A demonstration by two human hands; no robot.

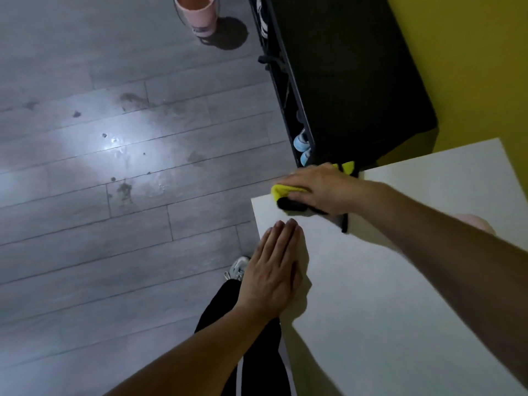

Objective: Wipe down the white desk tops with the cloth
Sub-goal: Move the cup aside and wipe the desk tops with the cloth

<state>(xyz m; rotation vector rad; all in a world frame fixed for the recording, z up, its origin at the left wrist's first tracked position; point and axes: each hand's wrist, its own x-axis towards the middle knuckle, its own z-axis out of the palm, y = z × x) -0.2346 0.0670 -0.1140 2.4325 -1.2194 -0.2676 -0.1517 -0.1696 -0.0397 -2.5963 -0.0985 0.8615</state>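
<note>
Yellow cloth [281,191] bunched under the pressing right hand [323,185]; left hand [271,270] flat.

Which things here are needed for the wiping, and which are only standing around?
For the job:
- cloth, yellow and black, under the right hand
- white desk top
- left hand, flat at the desk edge

Just there:
- pink bin on the floor
- black shoe rack with shoes
</note>
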